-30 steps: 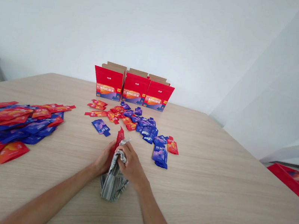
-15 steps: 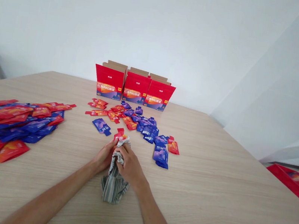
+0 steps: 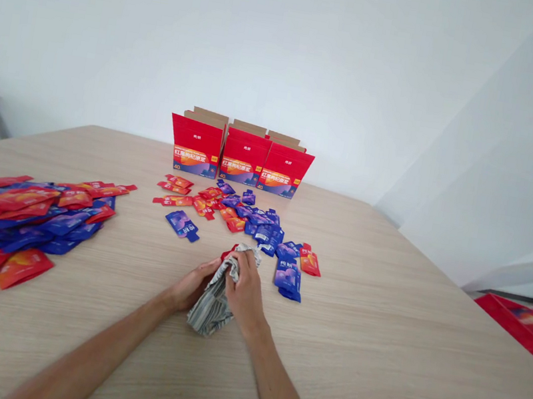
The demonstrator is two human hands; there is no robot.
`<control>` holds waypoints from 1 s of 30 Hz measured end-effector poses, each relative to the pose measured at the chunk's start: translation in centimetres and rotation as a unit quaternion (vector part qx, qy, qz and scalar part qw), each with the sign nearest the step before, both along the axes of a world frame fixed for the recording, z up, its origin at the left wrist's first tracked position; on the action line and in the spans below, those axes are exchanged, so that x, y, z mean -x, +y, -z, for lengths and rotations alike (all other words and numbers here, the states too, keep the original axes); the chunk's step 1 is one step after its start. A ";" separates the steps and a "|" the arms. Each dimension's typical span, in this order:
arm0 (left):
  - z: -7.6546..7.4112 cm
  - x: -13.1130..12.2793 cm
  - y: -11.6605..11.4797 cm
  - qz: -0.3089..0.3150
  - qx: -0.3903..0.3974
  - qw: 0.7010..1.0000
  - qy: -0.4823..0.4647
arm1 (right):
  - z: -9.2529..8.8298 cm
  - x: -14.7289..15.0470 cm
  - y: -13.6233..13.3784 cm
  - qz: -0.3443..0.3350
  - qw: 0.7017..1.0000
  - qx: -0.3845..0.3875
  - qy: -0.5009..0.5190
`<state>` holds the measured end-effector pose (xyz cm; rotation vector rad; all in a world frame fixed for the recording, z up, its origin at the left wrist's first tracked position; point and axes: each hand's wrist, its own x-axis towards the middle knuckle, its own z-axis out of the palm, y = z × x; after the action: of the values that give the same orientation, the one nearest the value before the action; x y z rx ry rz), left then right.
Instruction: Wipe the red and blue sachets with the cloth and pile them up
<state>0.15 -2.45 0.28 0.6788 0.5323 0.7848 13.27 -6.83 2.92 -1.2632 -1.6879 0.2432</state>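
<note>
My right hand (image 3: 245, 292) is closed on a grey striped cloth (image 3: 211, 307), bunched at the top and hanging loosely below. My left hand (image 3: 194, 284) is closed at the cloth's left side, around a red pouch (image 3: 229, 252). Only a small red bit of that pouch shows, as the cloth covers the rest. Just beyond the hands lies a single blue pouch (image 3: 181, 224). Red and blue pouches (image 3: 264, 231) are scattered farther back, and two overlapping blue pouches (image 3: 287, 277) rest to the right.
Three red cartons (image 3: 244, 155) stand side by side with raised flaps at the back of the wooden table (image 3: 382, 299). A large heap of red and blue pouches (image 3: 31, 216) covers the left side. Beyond the right edge is a red box (image 3: 524, 328).
Both hands have shifted slightly right with the cloth and pouch. The cloth now covers nearly all of the red pouch, whose top stuck out before.
</note>
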 end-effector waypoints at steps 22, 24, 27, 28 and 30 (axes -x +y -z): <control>1.0 0.0 0.8 -0.011 -0.039 0.998 -0.038 | 0.0 0.3 0.0 -0.024 0.999 0.023 0.000; 1.0 0.0 0.9 -0.024 -0.036 0.998 -0.040 | 0.0 0.3 0.0 -0.051 0.998 0.039 -0.023; 1.0 0.1 1.5 -0.068 -0.022 0.997 -0.034 | 0.3 0.4 -0.2 -0.119 0.985 0.097 -0.084; 1.0 0.2 1.6 -0.085 -0.018 0.996 -0.030 | 0.4 0.5 -0.3 -0.140 0.978 0.117 -0.101; 0.9 0.3 1.9 -0.113 -0.016 0.993 -0.022 | 0.6 0.6 -0.5 -0.174 0.967 0.142 -0.124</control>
<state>-0.10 -0.56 -0.61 0.6367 0.5642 1.0208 12.66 -7.30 2.30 -1.2321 -2.1507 0.5736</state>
